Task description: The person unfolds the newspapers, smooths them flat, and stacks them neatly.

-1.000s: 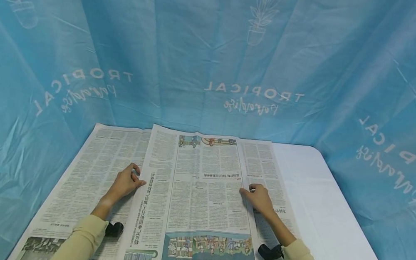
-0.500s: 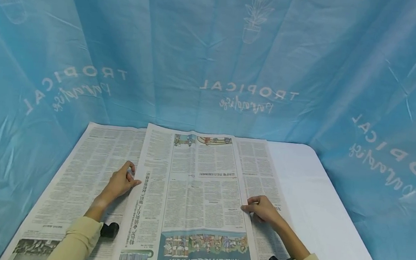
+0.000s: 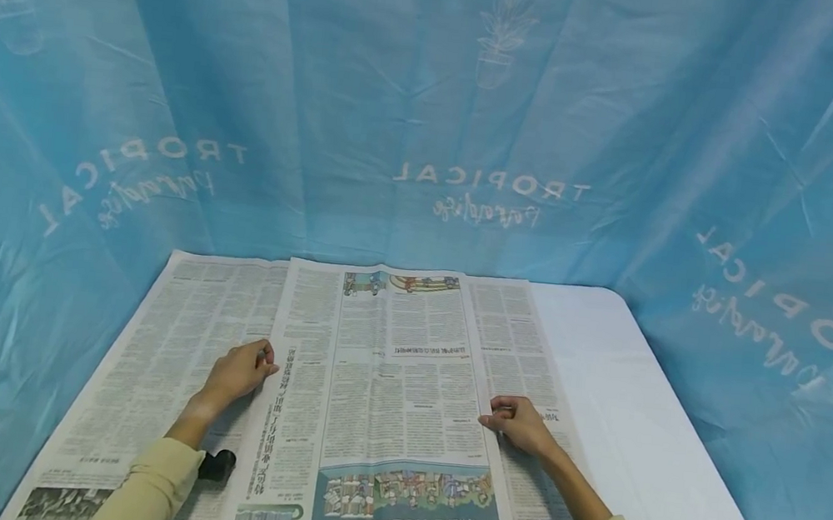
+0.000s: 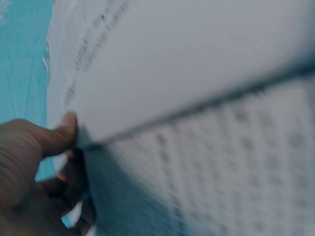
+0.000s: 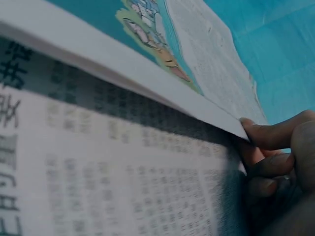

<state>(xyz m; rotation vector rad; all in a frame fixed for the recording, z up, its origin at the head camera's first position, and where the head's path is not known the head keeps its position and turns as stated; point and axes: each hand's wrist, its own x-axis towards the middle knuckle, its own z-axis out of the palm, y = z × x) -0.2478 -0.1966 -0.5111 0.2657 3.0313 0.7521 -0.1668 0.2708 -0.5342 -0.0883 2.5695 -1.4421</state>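
An upper newspaper, folded narrow and with its print upside down, lies over a wider spread newspaper in the head view. My left hand pinches the upper paper's left edge between thumb and fingers. Across from it, my right hand pinches the right edge. Both wrist views show that edge raised above the printed page beneath, a dark shadow under it. The left thumb lies on top of the paper, its other fingers partly hidden below. In the right wrist view, several right fingers curl under the edge.
A white table shows to the right of the papers. Blue curtain with white lettering encloses the back and both sides. Black wrist-camera mounts sit at both cuffs.
My right hand has slid toward me along the paper's right edge. The upper paper's far edge has drawn slightly nearer, now about level with the lower paper's. The head view has shifted slightly.
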